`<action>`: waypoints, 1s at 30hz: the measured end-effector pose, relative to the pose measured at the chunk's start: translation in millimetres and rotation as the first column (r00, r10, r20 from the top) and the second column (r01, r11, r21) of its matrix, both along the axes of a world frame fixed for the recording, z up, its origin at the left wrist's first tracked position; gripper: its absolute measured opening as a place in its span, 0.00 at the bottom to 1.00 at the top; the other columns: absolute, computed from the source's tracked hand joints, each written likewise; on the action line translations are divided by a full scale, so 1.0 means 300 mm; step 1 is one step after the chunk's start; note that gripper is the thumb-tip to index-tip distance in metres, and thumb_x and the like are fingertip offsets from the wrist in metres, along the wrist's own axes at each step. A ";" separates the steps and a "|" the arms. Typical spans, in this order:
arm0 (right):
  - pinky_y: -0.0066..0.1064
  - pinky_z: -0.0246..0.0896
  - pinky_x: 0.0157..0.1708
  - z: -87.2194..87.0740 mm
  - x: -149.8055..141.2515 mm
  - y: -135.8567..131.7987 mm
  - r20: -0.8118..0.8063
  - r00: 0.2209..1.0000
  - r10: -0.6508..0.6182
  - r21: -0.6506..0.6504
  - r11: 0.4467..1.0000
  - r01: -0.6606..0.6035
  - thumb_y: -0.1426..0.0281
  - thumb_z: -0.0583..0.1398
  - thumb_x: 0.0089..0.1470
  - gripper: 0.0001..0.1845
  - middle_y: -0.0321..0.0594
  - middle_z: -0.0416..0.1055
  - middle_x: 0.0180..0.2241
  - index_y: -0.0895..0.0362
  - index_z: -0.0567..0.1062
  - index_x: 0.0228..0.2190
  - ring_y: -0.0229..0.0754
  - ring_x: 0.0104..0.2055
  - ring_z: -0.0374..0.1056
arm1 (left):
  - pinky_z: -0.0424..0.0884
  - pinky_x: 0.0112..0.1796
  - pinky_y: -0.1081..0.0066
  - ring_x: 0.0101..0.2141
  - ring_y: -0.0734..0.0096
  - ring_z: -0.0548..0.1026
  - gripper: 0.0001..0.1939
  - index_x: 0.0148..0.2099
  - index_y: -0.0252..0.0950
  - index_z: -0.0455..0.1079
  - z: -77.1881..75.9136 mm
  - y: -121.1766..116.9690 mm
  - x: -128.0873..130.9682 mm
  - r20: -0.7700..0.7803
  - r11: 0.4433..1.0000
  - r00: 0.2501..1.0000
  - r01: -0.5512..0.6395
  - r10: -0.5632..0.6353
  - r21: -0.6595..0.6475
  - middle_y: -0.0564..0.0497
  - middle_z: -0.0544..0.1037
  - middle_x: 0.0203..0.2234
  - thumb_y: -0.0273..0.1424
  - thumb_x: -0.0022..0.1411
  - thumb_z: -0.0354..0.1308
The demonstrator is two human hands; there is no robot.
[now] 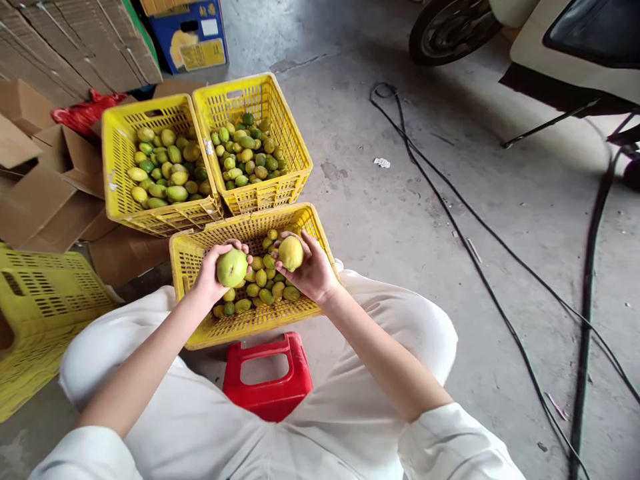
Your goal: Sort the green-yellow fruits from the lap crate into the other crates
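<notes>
My left hand (211,270) is closed round a green lemon (232,268), which faces up with one end showing. A yellower lemon (291,253) rests in my right hand (316,267), fingers curled about it. Both hands are above the near yellow crate (215,337), which stands between my knees and has several green and yellow lemons (267,296) on its bottom. Beyond it, side by side, are a left yellow crate (114,167) and a right yellow crate (294,143), each partly filled with similar fruit.
A red plastic stool (267,393) is below me. At the left lie cardboard boxes (43,200), a red plastic bag (83,115) and another yellow crate (50,293). A blue carton (193,40) stands behind. Black cables (480,263) cross the floor near a parked vehicle (575,73).
</notes>
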State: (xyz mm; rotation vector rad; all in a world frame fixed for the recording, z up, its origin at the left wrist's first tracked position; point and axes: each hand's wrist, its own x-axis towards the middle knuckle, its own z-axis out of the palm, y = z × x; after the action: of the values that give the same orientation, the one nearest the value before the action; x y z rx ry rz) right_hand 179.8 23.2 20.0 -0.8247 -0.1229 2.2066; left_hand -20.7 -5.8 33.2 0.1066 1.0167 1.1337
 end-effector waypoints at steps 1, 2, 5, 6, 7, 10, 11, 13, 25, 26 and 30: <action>0.32 0.77 0.29 0.000 0.004 0.003 -0.011 1.000 -0.001 0.014 1.000 0.001 0.63 0.66 0.55 0.12 0.37 0.79 0.35 0.52 0.74 0.40 0.43 0.35 0.76 | 0.80 0.31 0.70 0.30 0.69 0.79 0.03 0.33 0.36 0.70 0.000 0.000 0.002 -0.011 1.000 1.000 -0.026 0.026 0.002 0.50 0.78 0.30 0.30 0.56 0.60; 0.36 0.79 0.32 0.000 0.007 0.005 -0.019 1.000 0.000 0.036 0.999 0.001 0.64 0.65 0.53 0.13 0.38 0.80 0.36 0.52 0.74 0.41 0.46 0.37 0.77 | 0.81 0.36 0.68 0.32 0.67 0.80 0.03 0.35 0.35 0.72 0.000 -0.001 0.003 -0.010 0.999 0.999 -0.050 0.050 -0.005 0.49 0.79 0.32 0.30 0.58 0.60; 0.37 0.79 0.35 0.004 0.009 0.004 -0.016 1.000 0.007 0.116 0.993 -0.005 0.69 0.65 0.48 0.17 0.36 0.79 0.36 0.51 0.74 0.43 0.46 0.40 0.78 | 0.83 0.45 0.58 0.41 0.58 0.83 0.10 0.44 0.34 0.74 -0.005 -0.007 0.002 0.035 0.998 0.998 -0.042 0.044 -0.046 0.44 0.82 0.37 0.28 0.60 0.59; 0.34 0.78 0.34 0.006 0.008 0.001 -0.011 1.000 0.011 0.131 0.991 -0.010 0.71 0.65 0.47 0.17 0.35 0.79 0.36 0.51 0.74 0.42 0.45 0.39 0.78 | 0.83 0.46 0.56 0.43 0.56 0.83 0.12 0.47 0.33 0.74 -0.010 -0.011 0.001 0.048 0.999 0.999 -0.012 0.014 -0.049 0.43 0.82 0.37 0.28 0.60 0.59; 0.31 0.77 0.32 0.009 0.006 -0.002 -0.012 1.000 0.012 0.131 0.991 -0.010 0.72 0.66 0.47 0.16 0.34 0.78 0.35 0.51 0.74 0.40 0.43 0.37 0.77 | 0.83 0.47 0.55 0.45 0.54 0.83 0.14 0.49 0.34 0.74 -0.015 -0.015 0.001 0.054 0.999 0.998 0.021 -0.019 -0.040 0.43 0.82 0.38 0.28 0.59 0.60; 0.24 0.73 0.27 0.018 -0.005 -0.010 -0.051 0.999 -0.002 0.060 0.998 0.005 0.72 0.68 0.50 0.10 0.32 0.76 0.32 0.53 0.73 0.34 0.37 0.32 0.74 | 0.83 0.44 0.60 0.45 0.54 0.83 0.21 0.51 0.36 0.73 -0.038 -0.028 0.007 0.057 0.995 0.993 0.098 -0.099 0.022 0.44 0.82 0.38 0.31 0.54 0.69; 0.22 0.71 0.25 0.020 -0.008 -0.011 -0.066 0.998 -0.005 0.030 1.000 0.007 0.72 0.68 0.52 0.09 0.32 0.75 0.31 0.54 0.72 0.33 0.35 0.30 0.73 | 0.83 0.42 0.62 0.43 0.55 0.83 0.23 0.49 0.36 0.73 -0.044 -0.031 0.010 0.056 0.994 0.993 0.104 -0.106 0.036 0.46 0.82 0.37 0.32 0.51 0.72; 0.21 0.68 0.22 0.021 -0.014 -0.009 -0.079 0.997 0.007 -0.014 1.000 -0.008 0.70 0.67 0.57 0.09 0.32 0.74 0.28 0.55 0.71 0.31 0.33 0.26 0.70 | 0.83 0.38 0.66 0.39 0.59 0.83 0.23 0.45 0.37 0.73 -0.053 -0.033 0.019 0.046 0.996 0.996 0.081 -0.082 0.035 0.48 0.82 0.35 0.31 0.45 0.74; 0.34 0.78 0.32 0.014 -0.007 0.007 -0.040 0.999 -0.018 -0.047 0.999 0.016 0.69 0.57 0.57 0.13 0.43 0.80 0.36 0.57 0.77 0.43 0.46 0.37 0.77 | 0.75 0.25 0.73 0.25 0.68 0.78 0.13 0.39 0.35 0.71 -0.015 0.010 0.015 0.031 0.921 0.945 -0.309 0.325 -0.239 0.48 0.79 0.26 0.34 0.67 0.47; 0.34 0.78 0.33 0.014 -0.006 0.007 -0.041 0.999 -0.008 -0.028 1.000 0.007 0.69 0.58 0.57 0.13 0.42 0.80 0.36 0.56 0.76 0.43 0.45 0.37 0.77 | 0.77 0.28 0.71 0.28 0.65 0.80 0.13 0.42 0.36 0.72 -0.019 0.010 0.013 0.033 0.919 0.940 -0.323 0.339 -0.224 0.47 0.80 0.28 0.33 0.66 0.47; 0.21 0.69 0.21 0.010 -0.006 0.005 -0.084 0.996 -0.014 0.021 1.000 0.016 0.69 0.65 0.55 0.09 0.35 0.77 0.32 0.54 0.74 0.39 0.36 0.28 0.72 | 0.79 0.31 0.67 0.32 0.62 0.81 0.14 0.47 0.35 0.74 -0.030 0.000 0.010 0.049 0.972 0.978 -0.196 0.204 -0.130 0.44 0.83 0.35 0.33 0.61 0.55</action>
State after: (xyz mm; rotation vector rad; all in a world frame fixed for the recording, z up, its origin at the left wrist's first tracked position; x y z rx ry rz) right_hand 177.9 24.8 23.0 -0.7180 -0.0992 2.2180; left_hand -17.8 -5.8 24.1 -0.1337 1.0572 1.2444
